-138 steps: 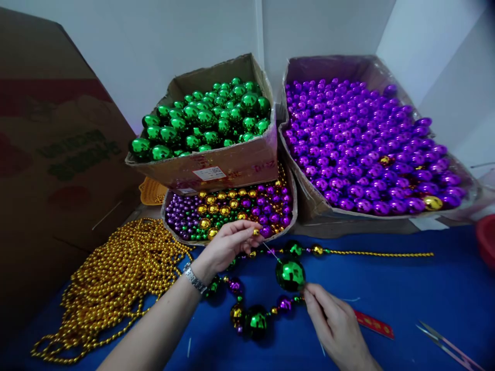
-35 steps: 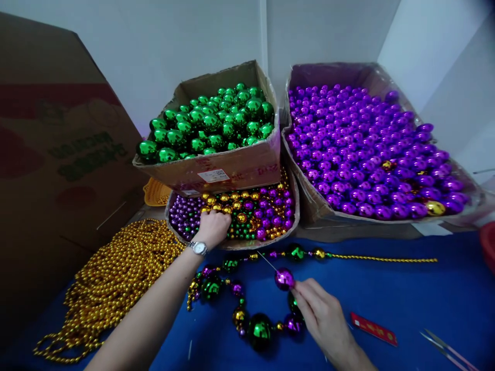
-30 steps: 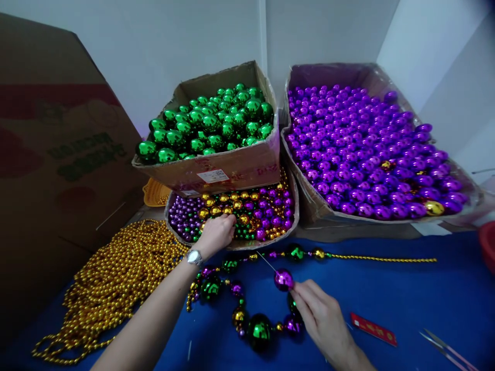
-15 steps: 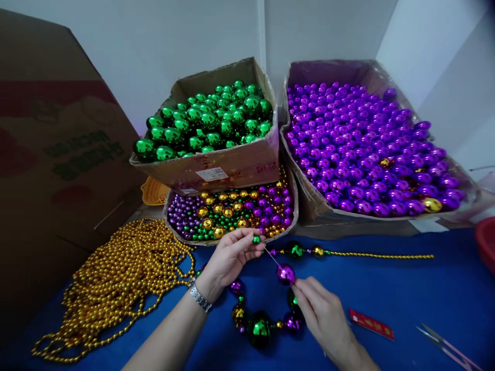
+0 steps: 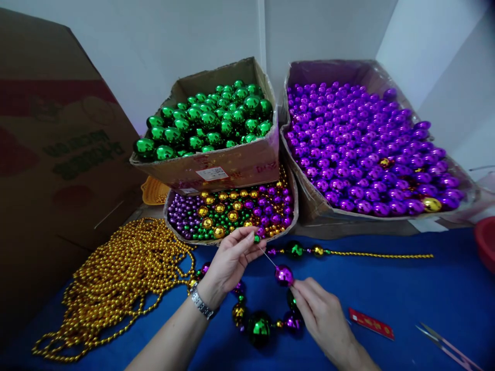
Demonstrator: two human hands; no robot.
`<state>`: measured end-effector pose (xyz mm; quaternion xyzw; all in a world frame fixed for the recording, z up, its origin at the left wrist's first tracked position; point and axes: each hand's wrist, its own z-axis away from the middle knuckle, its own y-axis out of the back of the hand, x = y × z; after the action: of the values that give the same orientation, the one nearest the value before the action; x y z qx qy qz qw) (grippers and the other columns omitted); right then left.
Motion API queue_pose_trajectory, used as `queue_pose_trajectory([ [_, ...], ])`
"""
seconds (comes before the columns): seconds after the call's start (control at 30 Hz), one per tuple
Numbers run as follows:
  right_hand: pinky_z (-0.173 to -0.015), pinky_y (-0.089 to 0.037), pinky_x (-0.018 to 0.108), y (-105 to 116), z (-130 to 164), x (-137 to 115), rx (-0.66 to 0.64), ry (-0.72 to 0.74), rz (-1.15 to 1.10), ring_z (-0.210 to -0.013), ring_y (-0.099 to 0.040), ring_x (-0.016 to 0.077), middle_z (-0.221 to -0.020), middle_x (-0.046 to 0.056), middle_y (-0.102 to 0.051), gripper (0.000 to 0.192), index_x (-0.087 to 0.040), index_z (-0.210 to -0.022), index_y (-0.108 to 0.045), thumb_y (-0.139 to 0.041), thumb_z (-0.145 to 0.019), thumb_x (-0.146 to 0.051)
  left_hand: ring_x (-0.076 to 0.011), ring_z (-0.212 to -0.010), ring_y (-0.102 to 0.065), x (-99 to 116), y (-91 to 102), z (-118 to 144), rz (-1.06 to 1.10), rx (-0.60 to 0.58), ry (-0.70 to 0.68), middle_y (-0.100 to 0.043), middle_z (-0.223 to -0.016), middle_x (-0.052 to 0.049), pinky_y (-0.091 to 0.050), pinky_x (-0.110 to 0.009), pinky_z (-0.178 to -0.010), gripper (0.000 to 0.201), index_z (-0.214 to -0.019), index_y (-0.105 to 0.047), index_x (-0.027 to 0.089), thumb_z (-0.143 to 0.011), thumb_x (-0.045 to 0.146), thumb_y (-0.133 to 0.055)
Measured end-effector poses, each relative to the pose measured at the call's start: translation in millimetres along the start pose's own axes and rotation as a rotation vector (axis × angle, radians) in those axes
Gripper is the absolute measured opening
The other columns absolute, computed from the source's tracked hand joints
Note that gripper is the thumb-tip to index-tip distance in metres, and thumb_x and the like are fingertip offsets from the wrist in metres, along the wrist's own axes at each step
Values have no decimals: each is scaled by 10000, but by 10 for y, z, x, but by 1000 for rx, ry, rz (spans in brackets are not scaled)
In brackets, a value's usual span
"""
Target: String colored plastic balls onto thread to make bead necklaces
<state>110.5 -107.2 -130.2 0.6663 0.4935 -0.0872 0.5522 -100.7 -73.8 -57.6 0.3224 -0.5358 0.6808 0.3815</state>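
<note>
- I am pinching a small shiny green bead (image 5: 256, 238) in my left hand (image 5: 230, 259), at the upper tip of a thin metal needle (image 5: 267, 255).
- The needle is slanting down and right to a glossy purple bead (image 5: 284, 275) already sitting on it, just beside my right hand (image 5: 324, 318).
- My right hand is gripping the strand below that purple bead, fingers closed, wrist low over the blue cloth (image 5: 406, 304).
- The half-strung necklace (image 5: 258, 323) is curving between both wrists.
- The shallow tray of mixed beads (image 5: 232, 214) is lying just beyond my left fingertips.
</note>
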Motion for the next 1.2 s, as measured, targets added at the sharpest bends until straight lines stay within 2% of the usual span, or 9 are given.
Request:
queue_pose_trajectory([
  [0.3, -579, -459, 255, -21, -3, 22, 11, -9, 37, -593, -582, 148, -707, 39, -577, 275, -194, -875, -611, -348, -951, -214, -186, -864, -651, -80, -25, 35, -89, -26, -74, -669, -888, -53, -485, -355, -864, 173, -914, -630, 144, -768, 221, -682],
  [0.43, -655, -506, 276, -100, -53, 22, 37, -85, 22, -746, -643, 185, -851, 65, -641, 213, -193, -1056, -562, -393, -932, -234, -160, -817, -625, -208, -65, 74, -245, -1, -124, -668, -887, -50, -482, -291, -795, 225, -922, -647, 152, -726, 237, -718],
  [0.57, -696, -536, 270, -190, -108, 31, -25, -160, -69, -839, -661, 181, -957, 66, -660, 309, -187, -1203, -442, -415, -896, -178, -166, -802, -600, -359, -71, 90, -396, -4, -161, -680, -898, -71, -468, -266, -736, 187, -865, -674, 139, -777, 302, -658],
  [0.73, -811, -521, 301, -51, -201, 27, -56, -100, -38, -997, -613, 192, -1126, 77, -607, 362, -210, -1233, -476, -410, -881, -155, -199, -838, -611, -480, -76, 72, -543, -51, -225, -691, -876, -76, -464, -297, -778, 214, -841, -668, 143, -831, 336, -576],
  [0.87, -664, -514, 246, 173, -348, -38, 38, -131, -137, -724, -625, 137, -1000, 62, -621, 313, -213, -1213, -533, -436, -919, -256, -182, -758, -594, -560, -153, 55, -800, -142, -326, -674, -827, -62, -449, -273, -711, 216, -857, -668, 158, -855, 325, -531],
  [0.93, -688, -495, 251, 241, -416, -67, 98, -108, -183, -736, -610, 142, -926, 54, -625, 236, -200, -1081, -618, -473, -909, -270, -177, -750, -579, -607, -211, 39, -889, -222, -380, -662, -833, -61, -435, -268, -706, 214, -869, -667, 169, -865, 313, -509],
  [1.03, -774, -468, 283, 309, -473, -76, 181, -95, -195, -850, -594, 174, -867, 53, -626, 182, -190, -879, -663, -501, -893, -270, -175, -755, -564, -675, -298, -6, -890, -281, -400, -647, -825, -54, -424, -263, -717, 215, -871, -656, 176, -870, 319, -495],
  [1.2, -680, -456, 261, 513, -467, 56, 405, -207, -208, -763, -576, 151, -846, 44, -614, 193, -181, -856, -644, -514, -888, -321, -144, -656, -521, -760, -417, -132, -812, -364, -311, -605, -718, -23, -410, -235, -617, 247, -817, -638, 157, -862, 355, -497],
])
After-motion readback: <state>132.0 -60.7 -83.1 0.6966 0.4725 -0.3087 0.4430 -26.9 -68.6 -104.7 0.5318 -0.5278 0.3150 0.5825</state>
